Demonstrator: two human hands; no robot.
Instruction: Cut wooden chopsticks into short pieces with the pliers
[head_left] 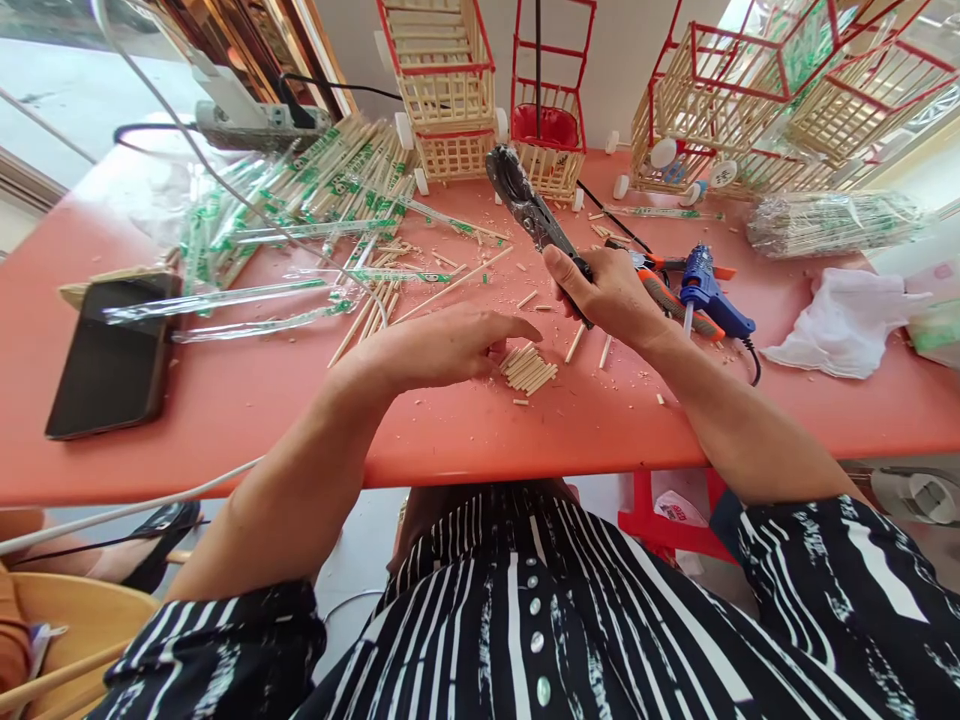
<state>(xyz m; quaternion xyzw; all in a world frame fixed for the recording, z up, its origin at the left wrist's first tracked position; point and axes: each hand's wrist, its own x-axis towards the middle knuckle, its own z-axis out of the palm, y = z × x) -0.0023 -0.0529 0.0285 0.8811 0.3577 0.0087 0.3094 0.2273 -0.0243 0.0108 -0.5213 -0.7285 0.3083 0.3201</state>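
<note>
My right hand (611,292) is wrapped around a black plier-like tool (529,205), which tilts up and away to the left above the table. My left hand (457,345) is low over the table with its index finger stretched out to the right and the other fingers curled underneath. Its fingertips are at a small pile of short cut wooden sticks (530,370); whether they pinch one is hidden. Two loose stick pieces (576,343) lie just right of the pile, below my right hand.
Paper-wrapped chopsticks (300,190) and a phone (112,355) lie left. Small stick-built carts (450,90) stand at the back. To the right are a blue glue gun (709,290), orange-handled pliers (667,300), a white cloth (847,320) and a bundle of sticks (832,222).
</note>
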